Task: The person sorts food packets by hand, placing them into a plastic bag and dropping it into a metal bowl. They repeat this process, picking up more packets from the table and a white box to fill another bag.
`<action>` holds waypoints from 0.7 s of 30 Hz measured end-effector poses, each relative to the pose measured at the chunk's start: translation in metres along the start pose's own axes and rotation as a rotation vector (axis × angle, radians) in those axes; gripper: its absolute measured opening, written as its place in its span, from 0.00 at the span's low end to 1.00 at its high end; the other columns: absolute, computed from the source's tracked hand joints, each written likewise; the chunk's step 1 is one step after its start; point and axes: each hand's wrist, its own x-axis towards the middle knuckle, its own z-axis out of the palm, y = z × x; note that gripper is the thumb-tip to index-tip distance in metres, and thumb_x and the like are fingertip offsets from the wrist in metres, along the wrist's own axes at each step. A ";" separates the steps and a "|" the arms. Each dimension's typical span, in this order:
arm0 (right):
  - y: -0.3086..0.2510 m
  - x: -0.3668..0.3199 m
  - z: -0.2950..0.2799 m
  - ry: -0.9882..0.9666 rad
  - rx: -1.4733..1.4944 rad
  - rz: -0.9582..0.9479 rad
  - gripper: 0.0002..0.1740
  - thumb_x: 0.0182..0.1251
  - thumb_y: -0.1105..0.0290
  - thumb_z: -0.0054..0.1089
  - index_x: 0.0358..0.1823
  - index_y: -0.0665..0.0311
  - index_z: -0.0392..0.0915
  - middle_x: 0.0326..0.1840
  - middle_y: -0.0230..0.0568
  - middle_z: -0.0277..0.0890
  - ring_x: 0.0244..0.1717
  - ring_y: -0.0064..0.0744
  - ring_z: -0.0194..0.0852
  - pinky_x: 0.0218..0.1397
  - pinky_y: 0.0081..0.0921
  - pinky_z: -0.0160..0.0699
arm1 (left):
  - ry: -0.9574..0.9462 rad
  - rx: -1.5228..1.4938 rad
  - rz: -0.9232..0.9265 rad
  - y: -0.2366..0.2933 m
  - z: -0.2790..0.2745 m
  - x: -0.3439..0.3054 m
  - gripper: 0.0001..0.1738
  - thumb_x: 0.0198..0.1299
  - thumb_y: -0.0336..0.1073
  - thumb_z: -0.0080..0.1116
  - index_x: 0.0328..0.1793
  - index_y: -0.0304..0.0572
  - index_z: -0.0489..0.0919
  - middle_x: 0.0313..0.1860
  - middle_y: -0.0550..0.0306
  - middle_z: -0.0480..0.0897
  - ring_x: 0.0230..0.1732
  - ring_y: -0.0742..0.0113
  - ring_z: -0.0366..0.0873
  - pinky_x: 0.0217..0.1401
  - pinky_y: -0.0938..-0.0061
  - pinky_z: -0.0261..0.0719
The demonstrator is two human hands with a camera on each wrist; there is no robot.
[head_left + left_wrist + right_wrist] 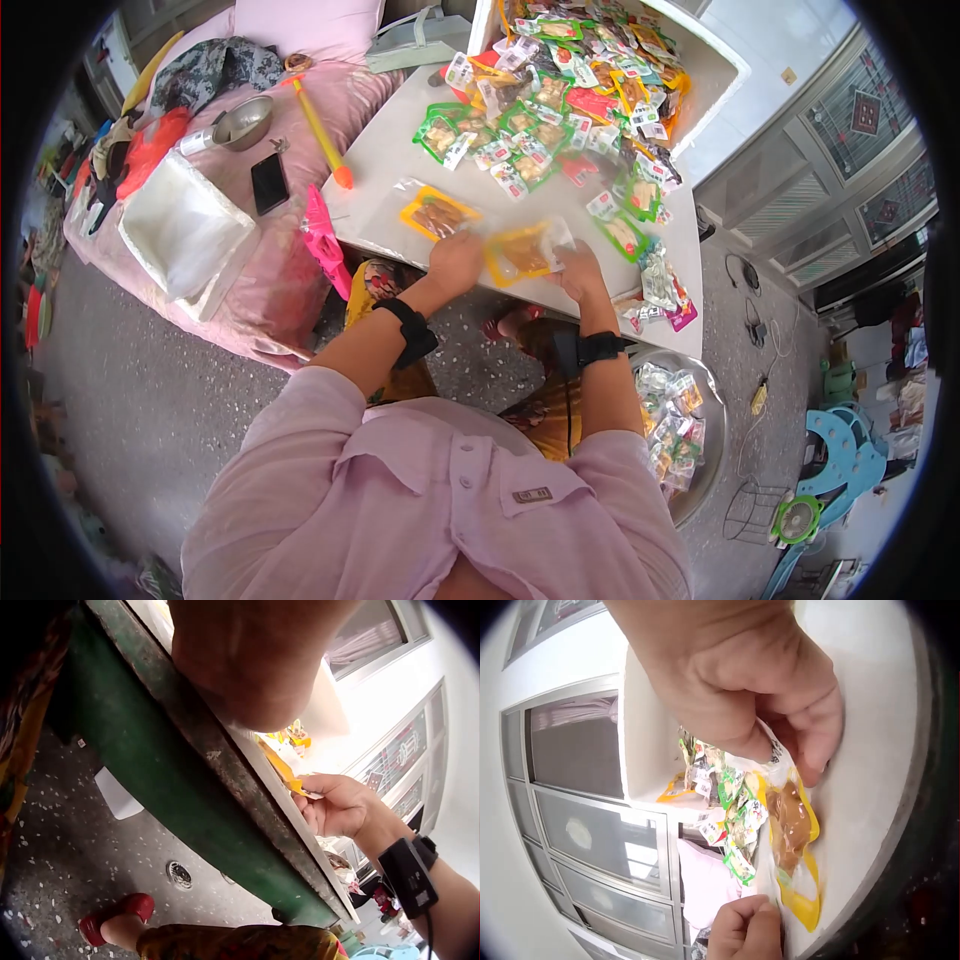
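Observation:
My right hand (580, 272) pinches the clear top end of a yellow-edged snack packet (522, 252), with brown food showing inside. In the right wrist view, that packet (789, 829) hangs from the thumb and fingers (819, 742) just over the tabletop. My left hand (456, 262) is close to the packet's other end at the table's near edge, its fingers curled and thumb against the index finger, nothing visible between them. Just beyond this hand, a second yellow-edged packet (437, 212) lies on the white table (385, 165).
A large heap of snack packets (545, 125) spills from a white foam box (715, 75) at the back. Several more packets (660, 285) lie at the right. A metal basin (715, 440) of packets stands below right. Left is a pink bed (300, 120) with a foam lid (185, 230).

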 end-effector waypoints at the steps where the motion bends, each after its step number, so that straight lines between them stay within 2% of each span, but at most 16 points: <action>1: 0.003 -0.007 -0.001 -0.029 0.123 -0.017 0.18 0.56 0.73 0.47 0.49 0.68 0.61 0.44 0.46 0.68 0.38 0.40 0.73 0.34 0.34 0.77 | -0.034 -0.007 -0.033 0.000 0.000 0.001 0.03 0.46 0.31 0.47 0.28 0.41 0.70 0.24 0.48 0.72 0.29 0.49 0.71 0.30 0.60 0.69; 4: 0.011 -0.027 -0.002 -0.091 0.433 -0.066 0.16 0.58 0.75 0.44 0.49 0.67 0.60 0.46 0.46 0.66 0.40 0.42 0.71 0.35 0.39 0.77 | -0.031 -0.098 -0.140 0.003 -0.002 0.003 0.03 0.47 0.31 0.46 0.28 0.40 0.70 0.26 0.46 0.73 0.30 0.47 0.71 0.31 0.59 0.69; 6: 0.012 -0.037 0.003 -0.106 0.555 -0.107 0.14 0.59 0.77 0.42 0.48 0.67 0.60 0.45 0.46 0.66 0.42 0.42 0.71 0.36 0.41 0.76 | 0.057 -0.158 -0.096 0.006 -0.003 0.005 0.04 0.48 0.32 0.46 0.28 0.40 0.70 0.26 0.45 0.73 0.31 0.46 0.71 0.31 0.59 0.68; 7: 0.013 -0.038 0.007 -0.087 0.573 -0.105 0.14 0.59 0.77 0.42 0.48 0.67 0.60 0.45 0.46 0.66 0.42 0.42 0.71 0.37 0.41 0.76 | 0.102 -0.188 -0.074 0.007 -0.004 0.005 0.04 0.48 0.32 0.46 0.28 0.39 0.70 0.26 0.44 0.73 0.32 0.46 0.71 0.31 0.59 0.68; 12: 0.019 -0.038 0.017 0.023 0.580 -0.079 0.12 0.60 0.78 0.40 0.46 0.67 0.60 0.45 0.47 0.66 0.42 0.44 0.70 0.37 0.41 0.76 | 0.091 -0.268 -0.157 0.010 -0.006 0.012 0.05 0.50 0.32 0.44 0.29 0.38 0.70 0.26 0.41 0.73 0.34 0.44 0.71 0.33 0.59 0.67; 16: 0.025 -0.035 0.016 -0.007 0.580 -0.086 0.12 0.60 0.77 0.40 0.47 0.67 0.59 0.45 0.47 0.66 0.42 0.44 0.70 0.38 0.40 0.77 | 0.083 -0.285 -0.188 0.009 -0.006 0.015 0.06 0.50 0.31 0.43 0.29 0.37 0.70 0.27 0.41 0.72 0.34 0.43 0.70 0.34 0.59 0.67; 19: 0.024 -0.035 0.022 -0.028 0.619 -0.077 0.13 0.60 0.77 0.39 0.47 0.67 0.58 0.46 0.47 0.65 0.42 0.44 0.70 0.39 0.40 0.76 | 0.096 -0.278 -0.137 0.008 -0.001 0.014 0.06 0.49 0.32 0.44 0.29 0.37 0.70 0.28 0.42 0.72 0.33 0.44 0.71 0.34 0.59 0.67; 21: 0.027 -0.030 0.033 -0.027 0.620 -0.069 0.13 0.61 0.77 0.39 0.47 0.67 0.58 0.46 0.47 0.65 0.43 0.44 0.70 0.41 0.40 0.75 | 0.018 -0.162 -0.119 0.017 -0.009 0.016 0.06 0.49 0.33 0.45 0.29 0.38 0.70 0.28 0.43 0.72 0.33 0.44 0.71 0.34 0.58 0.68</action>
